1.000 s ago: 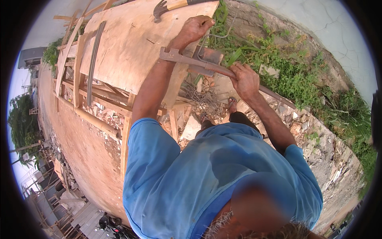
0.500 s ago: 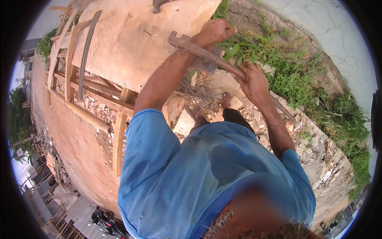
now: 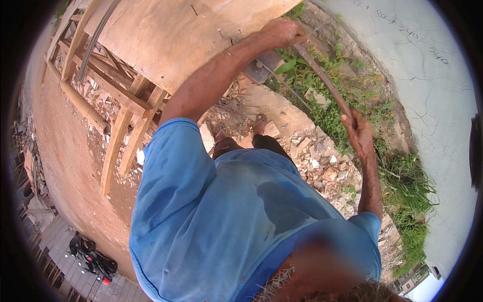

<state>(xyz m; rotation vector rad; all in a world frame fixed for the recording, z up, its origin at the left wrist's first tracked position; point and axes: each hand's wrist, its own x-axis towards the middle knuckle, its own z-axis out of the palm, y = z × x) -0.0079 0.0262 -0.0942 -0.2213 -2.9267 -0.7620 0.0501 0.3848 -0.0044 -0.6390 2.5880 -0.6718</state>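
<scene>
My right hand is wrapped round the lower end of a long rusty iron bar tool. The bar slants up to my left hand, which is closed over the far right edge of the plywood board. What its fingers grip is hidden, as is the tool's hooked head. A thin rod seems to stick out past them. Below my left forearm a dark metal plate sits at the board's edge, with a thin steel rod running from it toward the weeds. Nails stand up from the board.
Wooden legs and rails carry the board, with dark rods along its left side. Broken rubble lies around my feet. Green weeds grow along a cracked pale wall with handwriting. A motorcycle stands far lower left.
My right hand has swung the bar outward to the right, toward the wall. The hooked head, visible before, is now out of sight. My left hand stays near the board's edge; the view has shifted.
</scene>
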